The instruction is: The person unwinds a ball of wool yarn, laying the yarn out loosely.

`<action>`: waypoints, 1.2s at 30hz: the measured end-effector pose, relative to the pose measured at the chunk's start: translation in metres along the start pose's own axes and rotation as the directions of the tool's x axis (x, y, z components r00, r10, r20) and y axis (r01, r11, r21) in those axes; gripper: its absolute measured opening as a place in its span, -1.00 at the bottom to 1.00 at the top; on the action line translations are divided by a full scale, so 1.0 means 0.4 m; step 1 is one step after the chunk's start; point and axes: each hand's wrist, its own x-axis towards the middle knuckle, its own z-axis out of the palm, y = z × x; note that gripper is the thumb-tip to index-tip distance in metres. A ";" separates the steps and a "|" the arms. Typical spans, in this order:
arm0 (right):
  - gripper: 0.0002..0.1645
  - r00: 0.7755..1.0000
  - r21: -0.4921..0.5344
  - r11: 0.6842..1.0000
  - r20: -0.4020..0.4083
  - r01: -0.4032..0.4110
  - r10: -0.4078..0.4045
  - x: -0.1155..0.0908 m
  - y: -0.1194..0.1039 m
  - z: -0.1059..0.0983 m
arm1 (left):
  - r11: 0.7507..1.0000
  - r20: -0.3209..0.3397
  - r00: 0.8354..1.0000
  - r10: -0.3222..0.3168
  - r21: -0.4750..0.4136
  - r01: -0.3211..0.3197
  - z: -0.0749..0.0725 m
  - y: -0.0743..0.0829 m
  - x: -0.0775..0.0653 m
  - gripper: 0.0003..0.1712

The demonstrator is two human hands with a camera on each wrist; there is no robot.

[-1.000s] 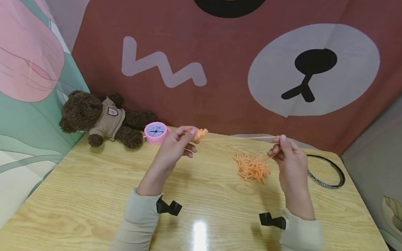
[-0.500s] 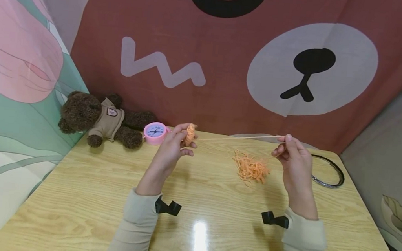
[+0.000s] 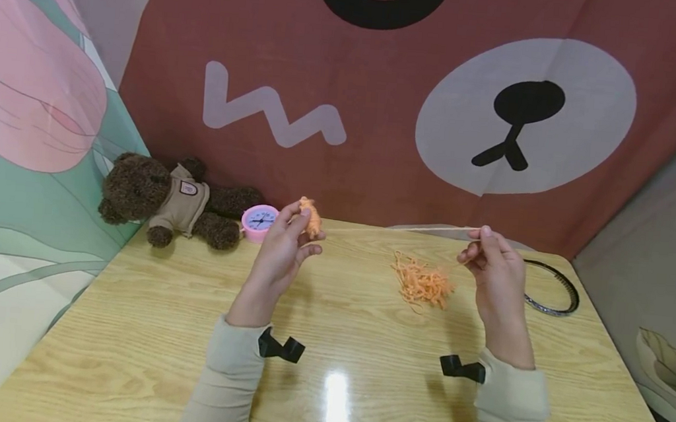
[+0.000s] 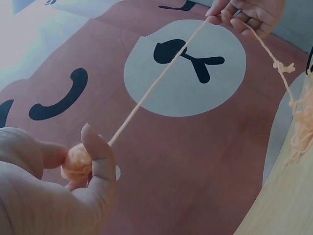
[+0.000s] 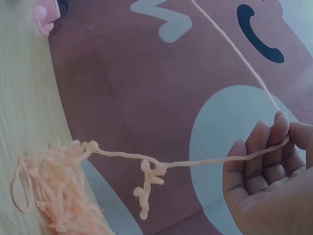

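Note:
My left hand [image 3: 279,253] pinches a small wound ball of orange yarn [image 3: 312,220] between thumb and fingers, above the table's back edge. From that ball a taut strand [image 4: 155,83] runs across to my right hand [image 3: 497,270], whose thumb and index finger pinch it. Past the right fingers the strand crosses the palm and slopes down to a loose, tangled pile of orange yarn [image 3: 424,283] on the table. In the right wrist view a small curly knot [image 5: 145,188] dangles from this lower stretch.
On the wooden table [image 3: 183,358], a brown teddy bear [image 3: 183,205] lies at the back left, beside a pink alarm clock [image 3: 258,221]. A dark headband [image 3: 558,288] lies at the right, behind my right hand. A printed cloth [image 3: 379,141] hangs along the back.
My left hand has turned the yarn ball over and shifted slightly left. The right hand moved a little right, then held still, with the strand stretched longer between them. The pile looks unchanged.

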 end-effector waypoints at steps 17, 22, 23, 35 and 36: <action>-0.62 0.988 0.204 0.977 -0.151 0.058 -0.027 0.013 -0.028 -0.068 | 0.997 -0.088 0.993 0.073 0.025 -0.071 -0.021 -0.001 0.011 -0.70; -0.59 0.979 0.261 0.962 -0.203 0.075 -0.021 0.011 -0.036 -0.088 | 0.995 -0.089 0.991 0.095 -0.016 -0.097 -0.019 0.000 0.014 -0.79; -0.58 0.977 0.271 0.959 -0.211 0.077 -0.019 0.010 -0.037 -0.090 | 0.995 -0.093 0.991 0.099 -0.021 -0.101 -0.018 0.000 0.014 -0.81; -0.58 0.966 0.384 0.918 -0.258 0.095 0.008 0.013 -0.041 -0.107 | 0.989 -0.147 0.981 0.125 -0.055 -0.134 -0.013 0.003 0.018 -0.85; -0.58 0.966 0.395 0.914 -0.260 0.097 0.010 0.014 -0.042 -0.108 | 0.991 -0.152 0.981 0.119 -0.046 -0.128 -0.013 0.005 0.017 -0.87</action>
